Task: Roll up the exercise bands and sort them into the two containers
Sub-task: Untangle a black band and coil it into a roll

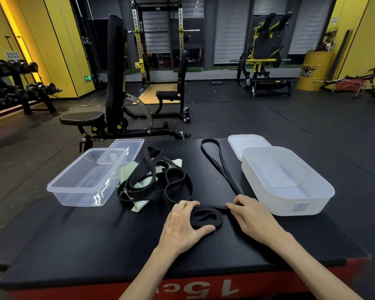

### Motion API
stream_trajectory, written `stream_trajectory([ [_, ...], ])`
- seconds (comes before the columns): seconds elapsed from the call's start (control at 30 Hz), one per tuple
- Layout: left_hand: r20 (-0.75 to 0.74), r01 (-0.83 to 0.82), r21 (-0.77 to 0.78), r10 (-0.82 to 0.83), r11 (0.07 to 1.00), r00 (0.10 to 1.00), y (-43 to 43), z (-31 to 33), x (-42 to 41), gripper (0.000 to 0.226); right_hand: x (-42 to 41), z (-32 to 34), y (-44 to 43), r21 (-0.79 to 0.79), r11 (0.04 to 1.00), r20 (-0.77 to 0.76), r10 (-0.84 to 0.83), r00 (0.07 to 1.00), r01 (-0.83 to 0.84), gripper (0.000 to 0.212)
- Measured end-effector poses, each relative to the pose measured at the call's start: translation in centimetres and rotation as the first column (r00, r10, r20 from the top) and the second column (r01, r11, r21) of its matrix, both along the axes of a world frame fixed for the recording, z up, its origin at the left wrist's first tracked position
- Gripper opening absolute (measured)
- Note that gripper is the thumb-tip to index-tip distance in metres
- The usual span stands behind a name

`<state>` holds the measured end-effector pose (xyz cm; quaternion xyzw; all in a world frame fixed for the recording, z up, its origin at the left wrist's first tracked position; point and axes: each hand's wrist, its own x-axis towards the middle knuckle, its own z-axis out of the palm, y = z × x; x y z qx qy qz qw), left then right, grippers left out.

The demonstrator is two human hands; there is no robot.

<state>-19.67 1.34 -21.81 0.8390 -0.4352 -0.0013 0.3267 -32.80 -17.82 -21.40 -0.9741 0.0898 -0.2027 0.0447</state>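
A long black exercise band (220,164) lies on the black padded platform (95,245); its near end is wound into a loose coil (207,217). My left hand (182,224) cups that coil, thumb at its front and fingers at its back. My right hand (249,213) pinches the band just right of the coil. A pile of black bands (158,185) tangled with pale green bands (139,205) lies left of centre. A clear plastic container (74,191) stands at the left, a white frosted container (312,204) at the right.
A clear lid (126,148) leans behind the clear container, and a white lid (247,144) lies behind the white one. The platform's red front edge (204,289) is near me. Weight benches (113,94), a dumbbell rack (13,83) and a yellow barrel (314,70) stand beyond.
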Motion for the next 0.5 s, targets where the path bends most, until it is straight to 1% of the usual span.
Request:
stream_trajectory([
  [0.07,0.056,-0.012,0.01,0.012,1.0,0.998,-0.1,0.0,-0.2,0.074,-0.2,0.0,-0.1,-0.081,0.997,0.002,0.006,1.0,-0.006,0.03],
  [0.13,0.081,-0.037,0.02,0.036,0.999,0.996,-0.1,-0.1,-0.3,0.073,-0.3,-0.1,0.3,-0.122,0.992,0.025,0.037,0.999,-0.034,0.034],
  [0.17,0.081,-0.052,0.024,0.05,0.998,0.995,-0.2,0.0,-0.4,0.072,-0.3,-0.1,0.7,-0.113,0.993,0.036,0.037,0.999,-0.033,0.032],
  [0.3,0.073,-0.126,0.056,0.122,0.99,0.99,-0.7,0.3,-1.2,0.072,0.3,-0.5,2.0,-0.049,0.999,0.082,0.011,0.997,-0.007,0.006],
  [0.33,0.067,-0.144,0.069,0.14,0.987,0.988,-0.8,0.4,-1.4,0.073,0.5,-0.6,2.4,-0.035,0.999,0.096,0.004,0.995,-0.001,0.003],
  [0.4,0.062,-0.174,0.097,0.168,0.98,0.984,-1.0,0.5,-1.7,0.074,0.9,-0.7,3.1,-0.009,1.0,0.105,-0.019,0.994,0.02,0.018],
  [0.5,0.071,-0.21,0.099,0.204,0.973,0.976,-0.9,0.6,-1.7,0.076,0.9,-0.9,4.1,0.017,0.998,0.102,-0.054,0.993,0.052,0.022],
])
